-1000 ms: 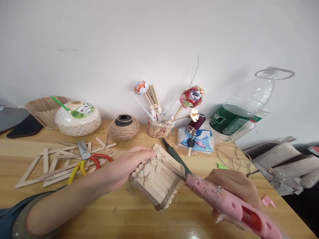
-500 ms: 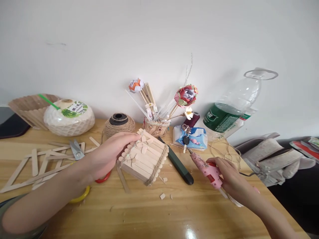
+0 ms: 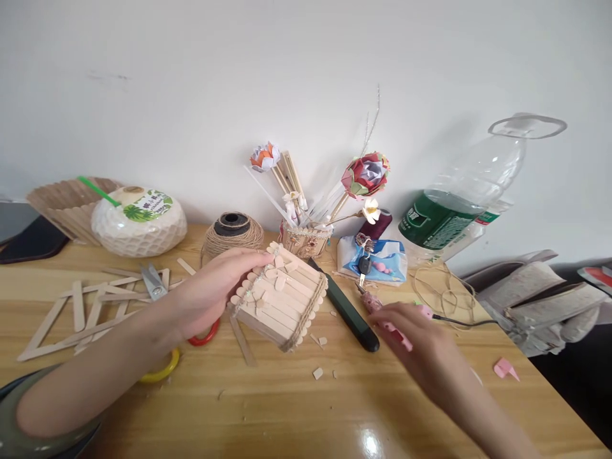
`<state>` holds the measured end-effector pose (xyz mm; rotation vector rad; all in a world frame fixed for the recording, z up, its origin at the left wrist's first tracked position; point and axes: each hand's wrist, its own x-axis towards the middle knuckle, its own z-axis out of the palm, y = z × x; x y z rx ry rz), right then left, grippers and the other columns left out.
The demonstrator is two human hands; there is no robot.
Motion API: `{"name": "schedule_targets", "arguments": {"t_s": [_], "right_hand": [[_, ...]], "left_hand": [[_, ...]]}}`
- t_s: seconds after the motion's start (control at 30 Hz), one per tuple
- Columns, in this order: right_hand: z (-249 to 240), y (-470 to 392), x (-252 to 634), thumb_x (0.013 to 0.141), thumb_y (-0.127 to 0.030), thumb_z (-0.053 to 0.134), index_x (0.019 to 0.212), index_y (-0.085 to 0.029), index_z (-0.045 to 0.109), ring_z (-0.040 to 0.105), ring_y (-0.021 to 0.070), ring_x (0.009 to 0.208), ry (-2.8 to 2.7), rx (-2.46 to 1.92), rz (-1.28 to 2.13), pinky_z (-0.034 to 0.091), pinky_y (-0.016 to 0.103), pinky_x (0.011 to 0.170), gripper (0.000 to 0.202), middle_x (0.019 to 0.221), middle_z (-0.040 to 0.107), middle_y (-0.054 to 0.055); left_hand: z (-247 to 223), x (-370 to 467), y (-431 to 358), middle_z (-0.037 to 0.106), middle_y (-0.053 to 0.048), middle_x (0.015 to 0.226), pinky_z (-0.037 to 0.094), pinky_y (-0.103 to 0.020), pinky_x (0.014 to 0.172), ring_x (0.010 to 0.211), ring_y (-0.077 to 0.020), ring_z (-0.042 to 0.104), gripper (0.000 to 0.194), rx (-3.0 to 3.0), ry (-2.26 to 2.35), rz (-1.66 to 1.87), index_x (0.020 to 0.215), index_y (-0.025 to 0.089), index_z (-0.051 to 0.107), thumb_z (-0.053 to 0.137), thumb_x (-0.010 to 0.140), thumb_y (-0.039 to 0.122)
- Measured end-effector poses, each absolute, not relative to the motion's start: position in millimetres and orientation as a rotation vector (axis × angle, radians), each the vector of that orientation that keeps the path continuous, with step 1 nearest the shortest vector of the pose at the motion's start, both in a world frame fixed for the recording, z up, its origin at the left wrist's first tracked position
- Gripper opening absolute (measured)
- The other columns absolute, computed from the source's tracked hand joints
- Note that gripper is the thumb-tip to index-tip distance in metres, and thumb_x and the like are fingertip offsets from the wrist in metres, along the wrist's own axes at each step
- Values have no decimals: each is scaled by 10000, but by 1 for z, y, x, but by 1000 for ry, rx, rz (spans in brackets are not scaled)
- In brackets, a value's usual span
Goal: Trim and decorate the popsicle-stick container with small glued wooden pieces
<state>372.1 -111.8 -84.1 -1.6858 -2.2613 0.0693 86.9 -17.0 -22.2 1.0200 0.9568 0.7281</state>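
Note:
My left hand [image 3: 210, 293] is closed around the far left side of a small box made of craft sticks [image 3: 282, 296]. The box is tilted above the table, with twine along its right edge and small wooden petal shapes on its face. To the right, my right hand [image 3: 414, 344] is wrapped over a pink hot glue gun [image 3: 370, 301], covering most of its body. The gun's nozzle points up and left, near a key [image 3: 364, 266]. Between the hands lies a dark green utility knife [image 3: 347, 312].
Left are loose craft sticks [image 3: 79, 306], scissors [image 3: 153, 282] and a white coconut [image 3: 138, 233]. Behind stand a twine spool [image 3: 233, 239] and a pot of paper flowers [image 3: 306, 241]. A large bottle [image 3: 440, 220] leans at the right. A cable [image 3: 463, 320] crosses the table's right edge.
My right hand has shifted from the glue gun's handle side to over its body, and the gun has turned. The box stays in my left hand. The view has shifted slightly.

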Motion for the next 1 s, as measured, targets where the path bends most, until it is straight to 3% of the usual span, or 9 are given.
{"name": "schedule_targets", "arguments": {"t_s": [0.1,0.33,0.5,0.67,0.8,1.0], "right_hand": [[-84,-112,330,926,-166,402,934,-221,613,610,159,843,-2365,-1568,243,495,282,711,217,932,626,50],[-103,-98,305,899,-117,454,771,-180,596,596,146,722,-2356,-1547,340,488,265,635,202,794,594,24],[-107,-97,308,922,-179,420,736,-195,565,589,161,686,-2295,-1490,274,487,277,602,236,748,596,25],[-81,-95,317,936,-247,405,817,-211,553,599,152,629,-2031,-1513,131,489,263,564,193,721,625,17],[-51,-93,311,899,-324,490,837,-228,604,652,164,719,-1860,-1450,87,527,243,606,162,798,680,20],[-31,-90,281,794,-272,625,809,-228,669,666,138,606,-1633,-1266,366,548,206,528,64,714,709,-8]], "left_hand": [[-24,88,-17,729,-34,698,450,-220,587,651,-169,616,125,1005,969,743,687,189,735,667,723,287],[-25,89,-19,718,-29,687,460,-229,617,665,-176,627,111,997,926,761,713,169,726,671,726,263],[-28,88,-19,726,-26,719,461,-223,628,708,-178,649,109,974,900,774,742,165,716,674,732,264],[-28,89,-19,731,-36,753,458,-246,658,768,-203,659,128,956,921,793,741,158,697,686,712,283],[-29,90,-21,727,-52,822,452,-272,698,861,-231,650,179,947,950,792,791,148,678,676,716,310],[-31,91,-26,702,-76,935,454,-299,763,991,-261,612,260,906,1019,817,879,145,639,693,703,329]]}}
